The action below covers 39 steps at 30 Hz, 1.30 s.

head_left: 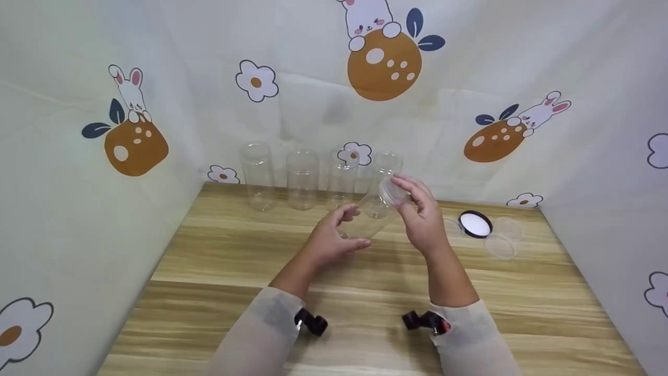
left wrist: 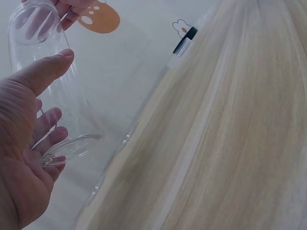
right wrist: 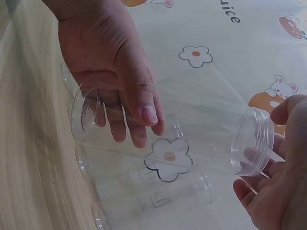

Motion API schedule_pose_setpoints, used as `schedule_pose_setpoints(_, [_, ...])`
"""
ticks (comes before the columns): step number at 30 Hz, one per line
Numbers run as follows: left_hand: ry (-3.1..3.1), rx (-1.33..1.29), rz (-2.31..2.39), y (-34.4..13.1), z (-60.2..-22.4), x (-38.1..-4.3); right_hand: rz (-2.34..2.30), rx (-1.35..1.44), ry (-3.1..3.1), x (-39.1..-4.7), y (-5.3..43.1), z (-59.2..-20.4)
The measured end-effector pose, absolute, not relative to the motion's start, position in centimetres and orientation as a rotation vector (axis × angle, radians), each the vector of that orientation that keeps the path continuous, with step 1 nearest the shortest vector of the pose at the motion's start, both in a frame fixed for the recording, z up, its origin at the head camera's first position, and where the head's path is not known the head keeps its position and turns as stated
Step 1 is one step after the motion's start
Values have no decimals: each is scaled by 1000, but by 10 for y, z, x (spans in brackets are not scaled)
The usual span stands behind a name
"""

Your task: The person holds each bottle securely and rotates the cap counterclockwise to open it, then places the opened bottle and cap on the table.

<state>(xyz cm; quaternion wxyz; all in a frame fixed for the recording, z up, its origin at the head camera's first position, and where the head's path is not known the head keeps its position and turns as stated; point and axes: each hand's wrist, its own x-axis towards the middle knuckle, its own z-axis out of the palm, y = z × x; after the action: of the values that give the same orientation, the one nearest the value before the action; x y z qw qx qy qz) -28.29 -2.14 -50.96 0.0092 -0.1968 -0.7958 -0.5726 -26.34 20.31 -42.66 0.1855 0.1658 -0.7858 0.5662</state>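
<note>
A clear plastic jar (head_left: pixel 365 222) is tilted in the air over the table, its ribbed neck toward the upper right in the head view. My left hand (head_left: pixel 331 235) grips its lower body, with the thumb on one side and the fingers on the other. My right hand (head_left: pixel 422 216) holds the jar at the neck. In the right wrist view, the right hand's thumb and fingers (right wrist: pixel 283 112) lie about the neck. The jar's round bottom (left wrist: pixel 72 149) shows beside the left fingers in the left wrist view.
Several similar clear jars (head_left: pixel 302 180) stand in a row along the back wall. To the right lie a black-rimmed white lid (head_left: pixel 475 224) and clear discs (head_left: pixel 500 246). A patterned cloth (head_left: pixel 313 115) encloses the wooden table (head_left: pixel 219 261) at the back and sides.
</note>
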Motion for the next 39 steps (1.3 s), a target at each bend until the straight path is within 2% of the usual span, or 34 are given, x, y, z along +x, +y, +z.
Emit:
schedule_pose_setpoints(12, [-2466, -620, -1796, -21, -511, -284, 1601, 493, -2215, -263, 205, -427])
schedule_pose_setpoints(24, [-2470, -610, -1813, -21, -511, -283, 1400, 192, -2348, -265, 203, -426])
schedule_pose_setpoints(39, [-2495, -581, -1787, -21, -507, -281, 1506, 437, -2268, -261, 204, -425])
